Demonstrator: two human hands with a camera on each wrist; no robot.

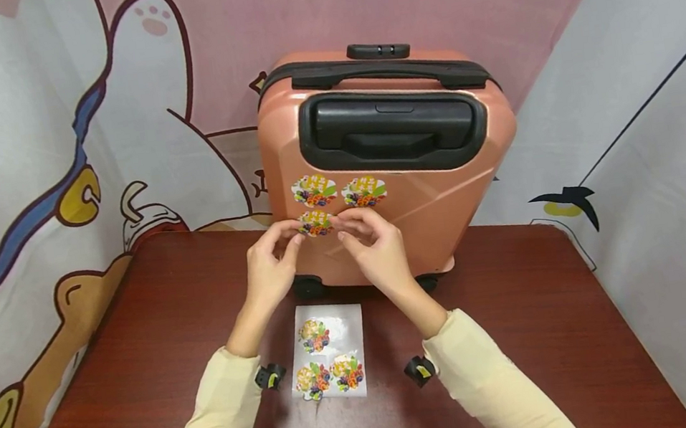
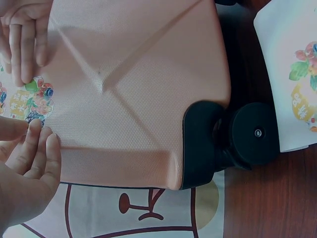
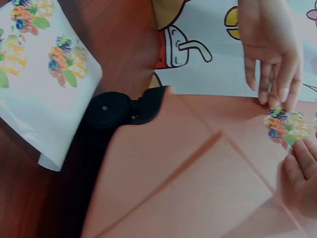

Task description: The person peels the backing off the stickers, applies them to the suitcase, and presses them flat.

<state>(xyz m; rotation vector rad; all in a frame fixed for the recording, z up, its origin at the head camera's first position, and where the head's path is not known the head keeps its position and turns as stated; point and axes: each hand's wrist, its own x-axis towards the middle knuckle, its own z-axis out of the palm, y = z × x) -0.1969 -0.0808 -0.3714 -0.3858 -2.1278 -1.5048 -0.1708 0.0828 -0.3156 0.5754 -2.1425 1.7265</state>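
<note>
A round fruit-print sticker (image 1: 316, 223) is at the lower left front of a rose-pink suitcase (image 1: 420, 207). My left hand (image 1: 271, 263) pinches the sticker's left edge between thumb and forefinger. At the opposite edge, my right hand (image 1: 380, 245) holds it with the fingertips, the other fingers loosely bent. Two similar stickers, one upper left (image 1: 314, 191) and one to its right (image 1: 364, 192), are on the suitcase just above. In the right wrist view the held sticker (image 3: 285, 130) lies close against the shell; whether it is fully stuck cannot be told.
A white sticker sheet (image 1: 348, 329) with three fruit stickers lies on the brown table (image 1: 496, 338), in front of the suitcase and between the forearms. The suitcase stands on black wheels (image 2: 255, 134), its dark handle recess (image 1: 393, 128) facing me. A cartoon-printed cloth (image 1: 216, 42) hangs behind.
</note>
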